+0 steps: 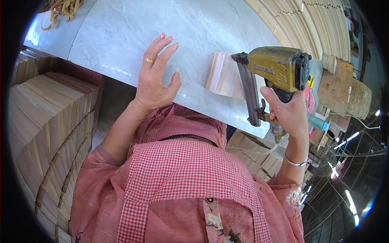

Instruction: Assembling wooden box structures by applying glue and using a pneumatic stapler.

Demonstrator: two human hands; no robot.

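The hands are raised apart over a pale, marbled worktop (182, 28). The left hand (156, 83) is bare of any object, fingers spread and slightly curled, thumb held away from them, a gold ring (150, 60) on one finger. The right hand (289, 111) is wrapped around the grip of a yellow staple gun (271, 67), its dark magazine slanting down toward the person's body. How the trigger finger sits is hidden.

Just left of the gun, partly behind its magazine, a small wood block (227, 77) lies on the worktop. Whether the gun's nose touches it cannot be told.

This looks like a moment between fastenings: the tool is gripped, but the wood is not being steadied. The next move would seem to call for the left hand to hold a piece firmly, fingers clear of the nose, while the right lines up the gun.

Nearer the viewer is a red checked apron (190, 166). Farther out, stacked slats (52, 109) fill the left side, more strips (312, 24) lie at upper right, and tan bands (67, 12) sit at upper left. A cardboard box (335, 87) stands at right.
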